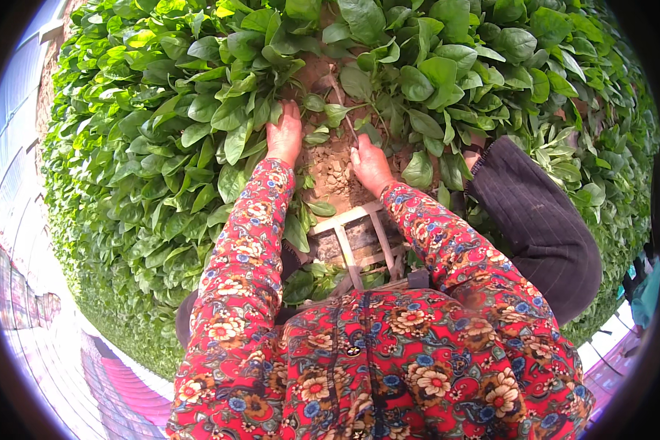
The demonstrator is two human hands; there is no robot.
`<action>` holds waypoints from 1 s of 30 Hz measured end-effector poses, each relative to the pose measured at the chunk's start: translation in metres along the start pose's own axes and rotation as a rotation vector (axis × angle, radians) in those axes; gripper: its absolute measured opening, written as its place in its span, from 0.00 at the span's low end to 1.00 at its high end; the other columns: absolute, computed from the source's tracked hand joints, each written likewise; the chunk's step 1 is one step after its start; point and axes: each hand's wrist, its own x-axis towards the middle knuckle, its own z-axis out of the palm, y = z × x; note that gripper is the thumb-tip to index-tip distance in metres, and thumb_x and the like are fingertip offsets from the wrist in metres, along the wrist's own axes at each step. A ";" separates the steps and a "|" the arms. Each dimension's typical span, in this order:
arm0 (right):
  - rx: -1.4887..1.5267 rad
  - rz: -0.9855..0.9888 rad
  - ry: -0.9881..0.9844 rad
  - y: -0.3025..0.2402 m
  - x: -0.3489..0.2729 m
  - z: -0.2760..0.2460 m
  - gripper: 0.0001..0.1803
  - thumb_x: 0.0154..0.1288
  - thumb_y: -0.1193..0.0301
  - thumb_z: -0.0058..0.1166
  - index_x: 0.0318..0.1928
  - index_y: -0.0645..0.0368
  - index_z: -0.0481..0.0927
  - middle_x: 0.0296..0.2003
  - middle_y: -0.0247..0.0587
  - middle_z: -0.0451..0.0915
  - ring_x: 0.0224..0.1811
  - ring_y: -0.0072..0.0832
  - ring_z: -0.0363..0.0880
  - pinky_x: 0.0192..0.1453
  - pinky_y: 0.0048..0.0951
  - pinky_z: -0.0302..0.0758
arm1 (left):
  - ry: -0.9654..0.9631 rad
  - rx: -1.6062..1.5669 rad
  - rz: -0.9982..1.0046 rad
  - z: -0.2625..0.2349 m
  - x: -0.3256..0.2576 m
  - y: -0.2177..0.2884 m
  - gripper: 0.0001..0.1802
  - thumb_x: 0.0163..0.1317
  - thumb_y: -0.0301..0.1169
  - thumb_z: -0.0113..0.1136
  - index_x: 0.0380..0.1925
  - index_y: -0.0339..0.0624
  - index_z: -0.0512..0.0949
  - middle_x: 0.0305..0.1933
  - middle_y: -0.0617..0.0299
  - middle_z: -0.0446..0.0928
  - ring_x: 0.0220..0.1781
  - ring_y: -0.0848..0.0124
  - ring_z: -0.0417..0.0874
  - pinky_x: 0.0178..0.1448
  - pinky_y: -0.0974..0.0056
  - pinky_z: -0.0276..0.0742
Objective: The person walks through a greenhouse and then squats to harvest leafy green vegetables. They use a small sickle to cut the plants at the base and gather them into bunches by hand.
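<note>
Brown soil (336,167), crumbly and lumpy, runs as a narrow bare strip between two thick stands of leafy plants (231,114). Plants crowd both long edges of the strip and spread far out to either side. Bright daylight over everything. Off to the left, beyond the crop, a pale wall (18,110) with thin dark lines, bent by the lens; pinkish, striped sheeting (128,389) lower down. At lower right a blue-green item, bag or cloth, too cut off to tell.

At the near end of the strip, between the person's legs, a pale slatted frame (349,257) stands over soil and leaves. Person wears a red flowered jacket (425,374) and dark, thinly striped trousers (539,220); right knee bent out over the plants.

Plants: broad, smooth, oval leaves, mid to deep green, some yellow-green where light strikes; slender stalks, a few leaning in over the strip's edges, some loose-looking leaves low on the soil.

Left hand (284,136) at the strip's left edge, fingers together, only loosely bent, tips against the foliage; cannot tell whether they grip a stalk. Right hand (372,167) near the right edge, fingers curled closed round a thin tool (341,92), which slants away up the strip toward its far end, among leaves.
</note>
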 end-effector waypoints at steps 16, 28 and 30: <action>-0.144 0.066 -0.102 0.003 0.016 0.024 0.11 0.65 0.73 0.46 0.45 0.64 0.65 0.25 0.64 0.77 0.29 0.60 0.77 0.31 0.54 0.73 | 0.085 0.024 0.027 0.019 0.004 -0.017 0.14 0.54 0.24 0.50 0.42 0.42 0.76 0.47 0.54 0.76 0.54 0.58 0.74 0.56 0.58 0.75; -0.101 0.014 -0.107 0.008 -0.026 0.011 0.12 0.65 0.73 0.46 0.46 0.65 0.64 0.24 0.62 0.76 0.29 0.59 0.77 0.31 0.53 0.72 | 0.170 0.065 0.018 0.018 0.002 -0.022 0.14 0.55 0.25 0.50 0.42 0.40 0.77 0.48 0.53 0.75 0.54 0.58 0.75 0.55 0.57 0.75; -0.099 -0.014 -0.043 0.010 -0.024 0.014 0.14 0.66 0.72 0.47 0.47 0.66 0.64 0.24 0.62 0.76 0.29 0.59 0.77 0.32 0.53 0.72 | 0.160 0.069 0.016 0.020 0.002 -0.023 0.13 0.55 0.25 0.49 0.41 0.39 0.77 0.47 0.53 0.75 0.52 0.57 0.75 0.54 0.57 0.75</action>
